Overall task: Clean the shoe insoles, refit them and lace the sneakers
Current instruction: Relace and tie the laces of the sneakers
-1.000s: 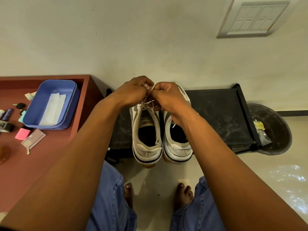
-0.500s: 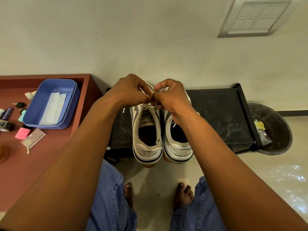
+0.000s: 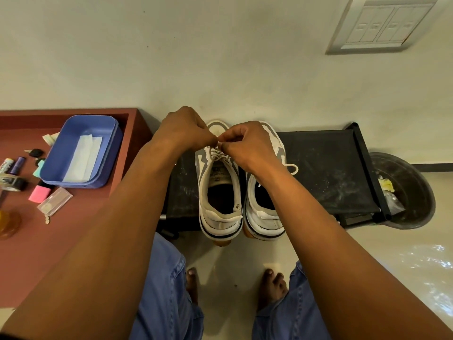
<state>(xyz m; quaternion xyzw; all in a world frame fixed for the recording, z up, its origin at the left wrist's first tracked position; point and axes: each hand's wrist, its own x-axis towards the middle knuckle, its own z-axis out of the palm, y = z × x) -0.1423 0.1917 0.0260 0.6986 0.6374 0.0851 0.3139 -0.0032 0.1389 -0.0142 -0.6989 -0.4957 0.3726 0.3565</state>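
At frame centre, two sneakers are seen side by side on a black rack [image 3: 331, 168], heels toward the camera. The lace [image 3: 217, 154] of the left sneaker [image 3: 218, 192] is pinched above its eyelets by both hands: left hand [image 3: 186, 130] and right hand [image 3: 247, 146] are curled tight, fingertips meeting over the lace ends. The right sneaker [image 3: 266, 207] is partly covered by the right forearm; a loose lace loop [image 3: 293, 168] is seen beside it, right of centre.

Risks, as judged: the thin lace could be lost from the pinch if tension is uneven, and the knot would come out slack. The sneakers overhang the rack's near edge, so a hard pull toward the body could drag one off. Whether the insoles are refitted cannot be told; the openings are dark.

Counts: two sneakers, two hands, one rack, one blue tray [image 3: 81, 153] with white paper at middle left on a red table [image 3: 73, 229], one dark bin [image 3: 407, 192] at right, one switch panel [image 3: 382, 25] at upper right, two bare feet at bottom.
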